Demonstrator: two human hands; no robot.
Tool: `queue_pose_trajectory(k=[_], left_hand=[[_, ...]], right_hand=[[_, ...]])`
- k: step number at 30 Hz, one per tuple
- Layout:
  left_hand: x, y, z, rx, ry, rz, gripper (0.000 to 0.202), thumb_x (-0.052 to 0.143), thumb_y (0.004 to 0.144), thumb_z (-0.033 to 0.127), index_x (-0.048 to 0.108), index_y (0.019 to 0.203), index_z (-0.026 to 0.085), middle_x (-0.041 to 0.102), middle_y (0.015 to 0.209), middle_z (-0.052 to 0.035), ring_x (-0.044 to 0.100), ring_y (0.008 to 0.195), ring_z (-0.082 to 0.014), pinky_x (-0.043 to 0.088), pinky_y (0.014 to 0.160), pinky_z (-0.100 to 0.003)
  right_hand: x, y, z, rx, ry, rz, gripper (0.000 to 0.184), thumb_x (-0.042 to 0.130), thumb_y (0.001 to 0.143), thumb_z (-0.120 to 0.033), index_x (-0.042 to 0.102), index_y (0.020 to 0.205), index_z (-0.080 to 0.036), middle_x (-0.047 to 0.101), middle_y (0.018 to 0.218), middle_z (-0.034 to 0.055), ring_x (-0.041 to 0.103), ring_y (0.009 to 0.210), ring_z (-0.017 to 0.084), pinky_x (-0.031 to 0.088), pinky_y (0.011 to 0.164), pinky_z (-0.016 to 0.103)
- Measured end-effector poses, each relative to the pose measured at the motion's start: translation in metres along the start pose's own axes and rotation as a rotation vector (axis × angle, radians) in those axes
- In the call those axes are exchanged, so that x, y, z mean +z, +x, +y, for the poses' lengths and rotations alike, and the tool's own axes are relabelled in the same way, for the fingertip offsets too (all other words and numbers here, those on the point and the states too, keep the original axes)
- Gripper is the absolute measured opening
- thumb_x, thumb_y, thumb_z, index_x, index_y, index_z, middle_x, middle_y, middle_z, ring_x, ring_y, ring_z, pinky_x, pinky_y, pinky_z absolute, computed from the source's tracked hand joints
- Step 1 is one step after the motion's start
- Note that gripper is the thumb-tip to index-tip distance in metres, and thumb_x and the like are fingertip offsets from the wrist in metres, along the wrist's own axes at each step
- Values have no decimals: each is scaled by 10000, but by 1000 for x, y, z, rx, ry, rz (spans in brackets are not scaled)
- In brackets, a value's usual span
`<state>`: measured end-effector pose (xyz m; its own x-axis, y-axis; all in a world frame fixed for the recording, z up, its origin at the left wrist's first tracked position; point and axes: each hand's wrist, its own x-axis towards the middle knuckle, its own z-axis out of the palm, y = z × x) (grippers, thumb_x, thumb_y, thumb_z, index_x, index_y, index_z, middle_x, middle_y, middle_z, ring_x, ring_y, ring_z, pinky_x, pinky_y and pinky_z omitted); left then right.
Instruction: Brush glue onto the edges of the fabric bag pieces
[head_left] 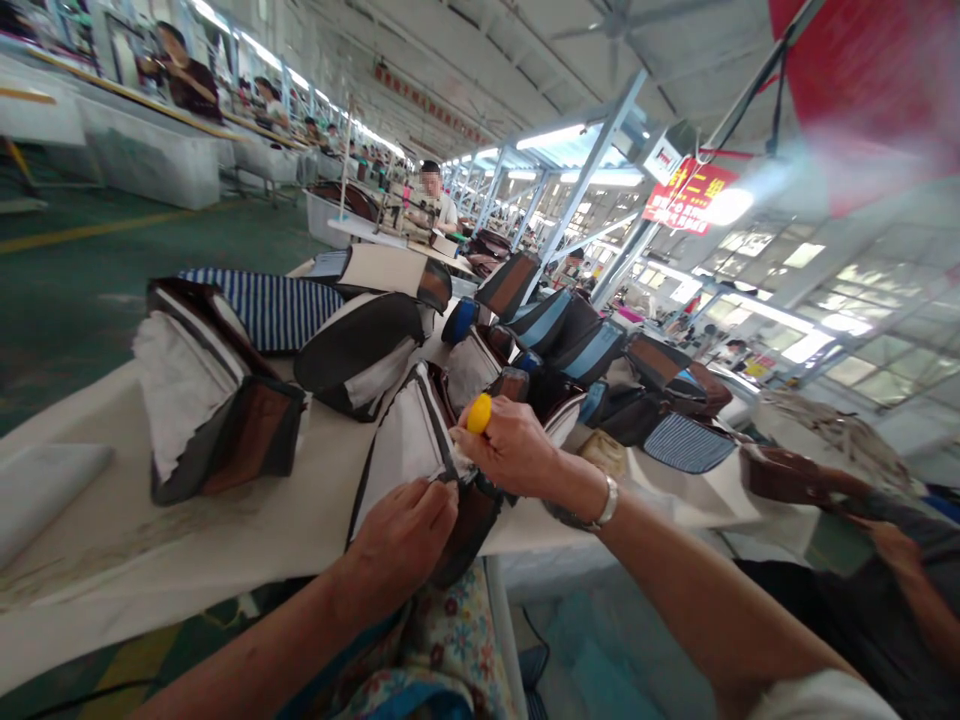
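Left hand (405, 535) pinching a pale-lined bag (401, 440), right hand (521, 450) gripping a yellow-handled tool (478, 413)
The bag is lying at the near edge of the table (315, 535), apparently being steadied for the tool, whose tip isn't showing

Silver metal wristband (610, 503) gleaming on the right wrist (589, 487), pale sleeve (821, 697) further up! And down below, flower-print clothing (459, 632), edged in bright blue!

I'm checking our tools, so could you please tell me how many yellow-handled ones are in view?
1: the yellow-handled tool is in the right hand; others may be hidden among the bags.
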<state>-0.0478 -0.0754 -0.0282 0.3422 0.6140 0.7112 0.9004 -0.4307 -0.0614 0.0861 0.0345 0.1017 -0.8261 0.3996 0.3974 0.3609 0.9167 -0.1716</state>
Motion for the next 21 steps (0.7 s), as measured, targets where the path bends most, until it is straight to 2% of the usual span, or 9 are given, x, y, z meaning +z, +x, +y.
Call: queue_pose_trajectory(k=[2, 4, 6, 8, 10, 11, 14, 16, 21], left_hand=[[2, -2, 0, -27, -63, -26, 208, 509, 913, 108, 603, 1097, 84, 609, 844, -74, 546, 754, -207, 504, 689, -346], [4, -3, -1, -101, -159, -31, 214, 493, 916, 103, 598, 1102, 106, 615, 862, -71, 559, 779, -203, 506, 713, -335], [4, -1, -4, -241, -313, -31, 215, 469, 920, 98, 603, 1081, 143, 621, 887, -63, 576, 808, -191, 502, 729, -311], [0, 4, -8, -396, -514, -45, 212, 467, 915, 111, 616, 1055, 168, 630, 915, -56, 595, 837, -178, 498, 747, -289], [-7, 11, -12, -505, -701, -95, 204, 492, 901, 147, 636, 1043, 175, 644, 942, -53, 610, 878, -178, 493, 790, -288], [-11, 15, -15, -541, -767, -118, 191, 507, 893, 174, 650, 1021, 176, 650, 936, -51, 614, 889, -184, 488, 807, -294], [-21, 22, -20, -662, -906, -184, 179, 552, 865, 250, 691, 960, 189, 679, 921, -37, 625, 909, -206, 471, 825, -302], [-25, 23, -23, -765, -1039, -214, 211, 572, 851, 287, 710, 986, 201, 705, 952, -24, 636, 938, -218, 470, 834, -296], [-25, 23, -26, -927, -1356, -239, 326, 609, 836, 362, 711, 1099, 200, 726, 1048, -31, 647, 996, -248, 497, 837, -305]], right_hand=[[-3, -3, 1, 13, 36, -75, 158, 562, 917, -281, 570, 789, -189, 597, 683, 12, 547, 635, 153, 388, 628, 276], [-12, -5, 0, 35, 112, -89, 193, 556, 919, -263, 559, 740, -191, 561, 640, -13, 507, 578, 124, 372, 583, 254], [-26, -7, -3, 51, 184, 5, 224, 548, 928, -261, 551, 714, -194, 554, 645, -21, 494, 566, 110, 373, 567, 242], [-36, -8, -9, 64, 226, 163, 223, 544, 942, -273, 555, 732, -198, 571, 681, -15, 511, 593, 113, 392, 584, 247], [-38, -10, -14, 50, 253, 279, 189, 536, 956, -276, 567, 785, -203, 597, 744, -1, 543, 654, 126, 419, 629, 261], [-35, -12, -16, 26, 259, 286, 167, 532, 959, -273, 571, 812, -205, 607, 772, 6, 557, 689, 134, 431, 659, 269], [-23, -19, -14, -76, 233, 178, 133, 525, 950, -251, 569, 831, -210, 605, 786, 13, 562, 740, 151, 448, 729, 292], [-22, -26, -10, -94, 194, 95, 138, 522, 940, -238, 556, 809, -212, 589, 753, 7, 547, 717, 150, 445, 731, 297], [-47, -34, -10, -74, 61, 65, 165, 513, 930, -230, 515, 765, -217, 534, 664, -10, 510, 652, 151, 424, 697, 304]])
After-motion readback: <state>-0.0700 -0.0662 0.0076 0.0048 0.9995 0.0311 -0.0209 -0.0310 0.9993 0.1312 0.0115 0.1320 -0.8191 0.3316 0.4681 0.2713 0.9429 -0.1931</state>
